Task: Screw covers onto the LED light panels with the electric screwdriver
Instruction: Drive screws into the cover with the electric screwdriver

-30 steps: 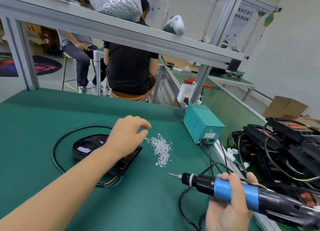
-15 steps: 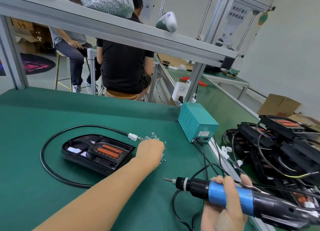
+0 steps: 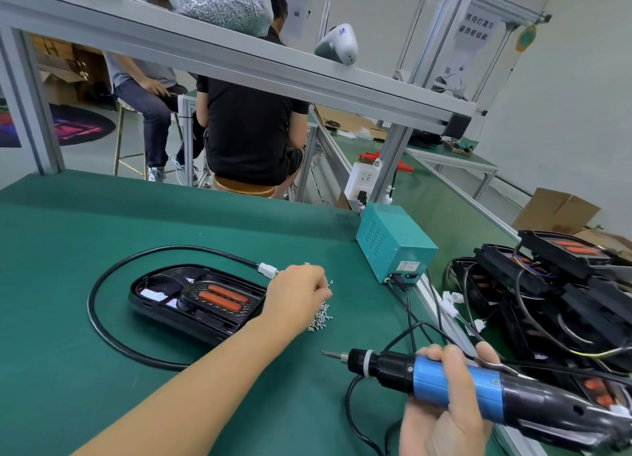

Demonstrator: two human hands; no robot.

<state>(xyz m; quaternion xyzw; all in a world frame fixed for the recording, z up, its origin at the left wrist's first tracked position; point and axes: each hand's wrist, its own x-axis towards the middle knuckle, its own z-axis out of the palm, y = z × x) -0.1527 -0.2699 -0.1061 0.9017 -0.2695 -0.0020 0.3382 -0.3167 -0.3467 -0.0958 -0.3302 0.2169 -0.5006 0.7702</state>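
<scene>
Left hand (image 3: pixel 298 293) sits on the screws (image 3: pixel 320 313) at centre frame, fingers curled down, grip hidden. Right hand (image 3: pixel 444 407) clenches the screwdriver (image 3: pixel 455 384) lower right. Panel (image 3: pixel 196 300) lies centre left.

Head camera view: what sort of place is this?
Probably a small assembly workshop: a green workbench, an electric screwdriver in the right hand, loose screws, and stacked light panels.

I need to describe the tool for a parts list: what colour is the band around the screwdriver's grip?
Bright blue, on a black electric screwdriver; the head view shows it.
</scene>
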